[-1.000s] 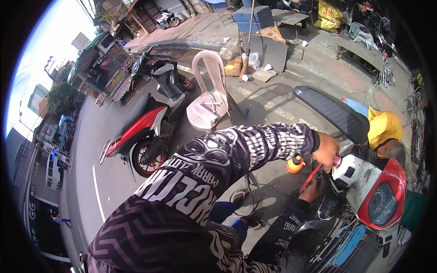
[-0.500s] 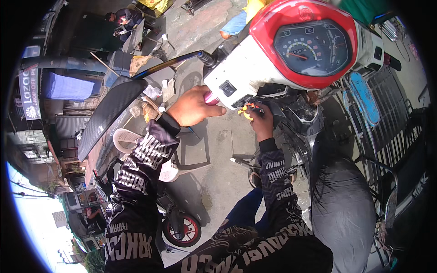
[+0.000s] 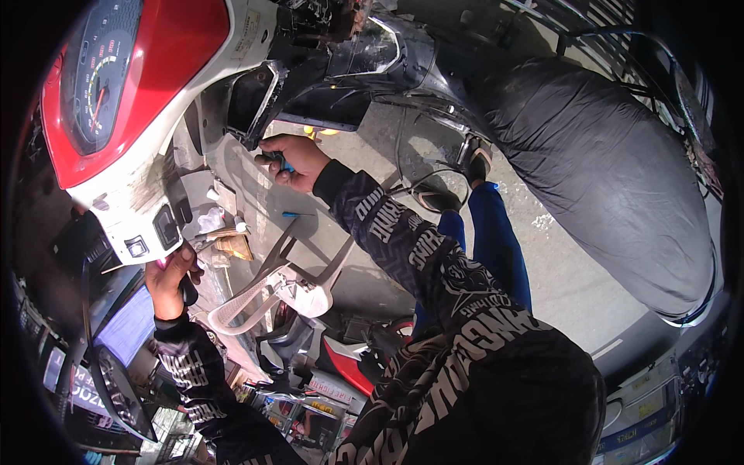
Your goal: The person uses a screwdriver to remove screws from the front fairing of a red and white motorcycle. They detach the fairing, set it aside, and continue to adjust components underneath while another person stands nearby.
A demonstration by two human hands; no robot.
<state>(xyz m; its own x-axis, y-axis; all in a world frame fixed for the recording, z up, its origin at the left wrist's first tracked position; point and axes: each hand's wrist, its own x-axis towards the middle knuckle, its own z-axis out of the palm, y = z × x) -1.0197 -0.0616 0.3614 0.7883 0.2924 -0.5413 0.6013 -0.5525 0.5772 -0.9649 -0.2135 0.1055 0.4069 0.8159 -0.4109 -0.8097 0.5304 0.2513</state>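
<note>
A red-and-white motorcycle handlebar cover with a round-edged gauge panel fills the upper left. My left hand is closed round the pink handlebar grip, just below the switch housing. My right hand is closed in front of the black inner fairing. A small dark-and-blue thing shows between its fingers; its kind cannot be made out. Just beyond that hand, small yellow pieces show below the fairing.
The black-covered seat stretches along the right. A white plastic chair stands on the concrete floor below my right forearm, near a small blue object. A red-and-black motorcycle is behind it, and a metal rack is at upper right.
The view has swung, so the gauge panel and left grip now lie far left. My right hand has left the switch housing for the inner fairing; the orange-yellow thing no longer shows in its fingers.
</note>
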